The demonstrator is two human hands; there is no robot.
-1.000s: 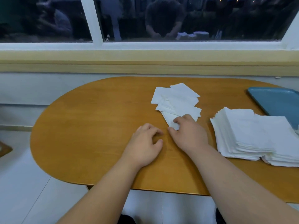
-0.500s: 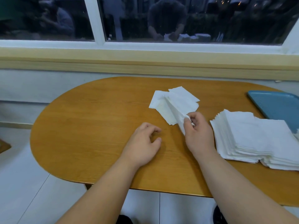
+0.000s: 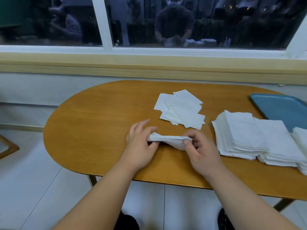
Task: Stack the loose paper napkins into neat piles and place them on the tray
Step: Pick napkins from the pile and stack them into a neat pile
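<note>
Several limp white napkins [image 3: 168, 140] span left hand [image 3: 140, 147] and right hand [image 3: 201, 155].

— Any writing, labels or numbers to read here?
— None that can be read. Two small dark marks [image 3: 117, 43] sit low on the white window post [image 3: 101, 25], too small to make out.
— Anything printed on the napkins [image 3: 181, 110] or the tray [image 3: 279, 107]?
— The napkins are plain white. The blue tray shows only a fine dotted texture.
</note>
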